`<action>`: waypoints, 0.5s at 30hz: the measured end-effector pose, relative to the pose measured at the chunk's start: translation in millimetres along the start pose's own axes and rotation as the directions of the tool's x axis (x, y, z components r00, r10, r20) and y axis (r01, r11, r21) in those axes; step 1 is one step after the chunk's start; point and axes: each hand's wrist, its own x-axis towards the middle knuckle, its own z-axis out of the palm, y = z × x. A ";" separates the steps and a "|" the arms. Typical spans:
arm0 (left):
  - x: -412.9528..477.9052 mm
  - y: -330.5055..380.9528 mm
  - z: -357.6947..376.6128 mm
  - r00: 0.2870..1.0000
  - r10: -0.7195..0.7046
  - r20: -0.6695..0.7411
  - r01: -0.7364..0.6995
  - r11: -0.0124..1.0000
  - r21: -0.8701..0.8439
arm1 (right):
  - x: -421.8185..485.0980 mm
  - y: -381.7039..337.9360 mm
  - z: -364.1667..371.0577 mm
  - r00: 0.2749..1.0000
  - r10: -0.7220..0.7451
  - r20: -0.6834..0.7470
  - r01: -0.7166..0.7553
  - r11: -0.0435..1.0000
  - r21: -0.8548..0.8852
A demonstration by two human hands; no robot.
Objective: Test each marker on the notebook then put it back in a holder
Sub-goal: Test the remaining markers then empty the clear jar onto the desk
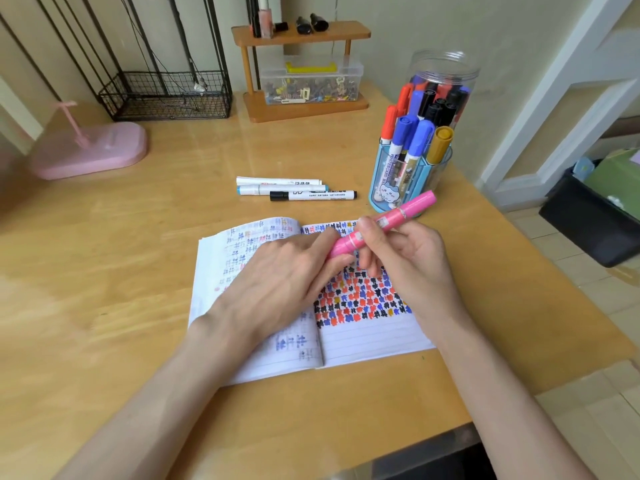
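Observation:
An open lined notebook (367,337) lies on the wooden table, its pages covered in coloured test marks. Over its right page my right hand (408,258) grips a pink marker (384,223) by the middle, the far end pointing toward the holder. My left hand (277,282) rests over the notebook's left page and its fingers pinch the marker's near end; whether that end is a cap I cannot tell. A blue marker holder (391,192) with several markers stands behind the notebook to the right. Three white markers (298,189) lie on the table behind the notebook.
A clear plastic jar (446,71) with more markers stands behind the holder. A wooden shelf (304,74) with a clear parts box sits at the back, a black wire basket (166,95) to its left, a pink stand (90,150) at far left. The table's right edge (519,237) runs close by.

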 end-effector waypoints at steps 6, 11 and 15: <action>-2.3 7.0 2.5 1.000 -0.002 -0.010 0.002 0.999 0.033 | 0.6 10.3 -4.3 0.995 0.091 -0.029 -0.091 0.996 0.015; 2.8 14.0 -5.8 0.996 0.016 0.083 0.000 0.983 -0.182 | -2.8 7.3 -12.3 0.995 0.098 0.019 -0.098 0.995 0.015; 3.3 13.1 -9.0 0.975 -0.036 0.219 0.125 0.903 -0.410 | -4.2 6.0 -14.3 0.996 0.074 0.042 -0.075 0.996 0.038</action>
